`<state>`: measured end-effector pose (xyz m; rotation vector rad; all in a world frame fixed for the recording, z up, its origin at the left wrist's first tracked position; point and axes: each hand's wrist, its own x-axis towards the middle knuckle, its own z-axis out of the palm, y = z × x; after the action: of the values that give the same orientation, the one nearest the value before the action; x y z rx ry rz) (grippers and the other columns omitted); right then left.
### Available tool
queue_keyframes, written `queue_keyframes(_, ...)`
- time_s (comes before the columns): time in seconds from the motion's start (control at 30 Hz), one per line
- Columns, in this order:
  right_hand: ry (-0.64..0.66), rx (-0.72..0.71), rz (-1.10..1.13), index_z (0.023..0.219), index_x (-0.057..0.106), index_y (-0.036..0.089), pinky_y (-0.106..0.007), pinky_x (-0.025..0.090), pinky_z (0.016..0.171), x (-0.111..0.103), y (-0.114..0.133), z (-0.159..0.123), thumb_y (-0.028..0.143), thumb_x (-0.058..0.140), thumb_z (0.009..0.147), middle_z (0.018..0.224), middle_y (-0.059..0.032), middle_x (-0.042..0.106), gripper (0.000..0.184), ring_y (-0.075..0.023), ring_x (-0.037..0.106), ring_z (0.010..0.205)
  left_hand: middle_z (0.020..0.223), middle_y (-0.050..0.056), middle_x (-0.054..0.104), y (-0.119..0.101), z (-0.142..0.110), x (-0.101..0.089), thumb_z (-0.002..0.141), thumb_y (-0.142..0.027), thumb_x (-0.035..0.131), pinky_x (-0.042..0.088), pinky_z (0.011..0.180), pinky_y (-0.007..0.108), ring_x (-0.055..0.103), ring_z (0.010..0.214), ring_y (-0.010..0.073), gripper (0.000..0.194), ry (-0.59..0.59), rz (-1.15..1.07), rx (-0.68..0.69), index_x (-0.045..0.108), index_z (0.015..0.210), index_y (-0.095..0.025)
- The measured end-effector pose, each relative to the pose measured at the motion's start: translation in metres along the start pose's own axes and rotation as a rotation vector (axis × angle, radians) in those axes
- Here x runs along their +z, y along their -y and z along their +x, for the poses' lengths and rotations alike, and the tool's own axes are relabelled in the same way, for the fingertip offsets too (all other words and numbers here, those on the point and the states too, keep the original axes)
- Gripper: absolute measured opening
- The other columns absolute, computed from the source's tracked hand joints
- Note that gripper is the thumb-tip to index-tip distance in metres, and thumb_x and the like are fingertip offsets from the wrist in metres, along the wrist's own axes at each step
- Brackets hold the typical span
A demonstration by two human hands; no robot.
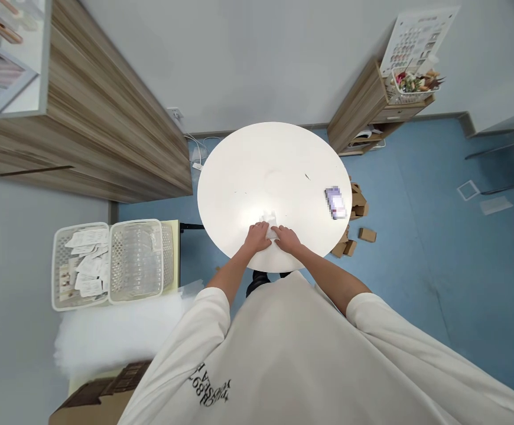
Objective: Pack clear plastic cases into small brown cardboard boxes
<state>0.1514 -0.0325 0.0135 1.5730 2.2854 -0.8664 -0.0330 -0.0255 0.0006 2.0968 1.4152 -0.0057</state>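
A basket point(55, 265) holds white packets point(91, 265); left hand point(257, 237) touches whitish item point(270, 226).

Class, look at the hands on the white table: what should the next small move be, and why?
Probably to smooth the small pale item with the right hand while the left hand steadies it. Both hands rest at it on the white table, and part of it lies uncovered beyond the fingers; its exact shape is unclear.
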Motion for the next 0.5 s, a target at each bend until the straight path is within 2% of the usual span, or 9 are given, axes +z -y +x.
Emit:
queue_keyframes(0.13,-0.025,-0.035,0.005,0.141,0.050,0.024,-0.035,0.043,0.091,-0.006,-0.001,0.001,0.033,0.049,0.101,0.120,-0.0108,0.061,0.041,-0.0257,0.057,0.108,0.127,0.010,0.063,-0.001,-0.007,-0.002,0.084,-0.034,0.059,0.039,0.106,0.045,0.053,0.125,0.0301,0.044,0.011,-0.115,-0.075,0.053,0.126,-0.021)
queue_keyframes(0.33,-0.026,-0.021,0.135,0.142,0.050,0.024,-0.032,0.045,0.085,-0.021,-0.010,0.023,0.040,0.040,0.105,0.121,-0.0106,0.063,0.041,-0.0249,0.060,0.108,0.133,0.007,0.064,0.005,0.007,-0.007,0.096,-0.038,0.044,0.046,0.101,0.038,0.058,0.122,0.0257,0.038,-0.017,-0.400,-0.229,0.059,0.127,-0.022)
queue_keyframes(0.43,-0.008,0.029,0.197,0.133,0.054,0.025,-0.031,0.046,0.079,-0.027,-0.011,0.040,0.041,0.041,0.105,0.114,-0.0090,0.067,0.036,-0.0240,0.062,0.099,0.135,0.009,0.062,0.006,0.012,-0.002,0.100,-0.038,0.040,0.049,0.098,0.036,0.060,0.120,0.0239,0.039,-0.109,-0.524,-0.350,0.056,0.130,-0.020)
queue_keyframes(0.5,0.001,0.057,0.222,0.126,0.056,0.024,-0.031,0.046,0.076,-0.029,-0.011,0.051,0.042,0.042,0.104,0.106,-0.0078,0.070,0.032,-0.0244,0.063,0.093,0.138,0.010,0.060,0.004,0.011,0.003,0.100,-0.036,0.040,0.049,0.100,0.036,0.058,0.124,0.0235,0.041,-0.193,-0.577,-0.419,0.049,0.137,-0.020)
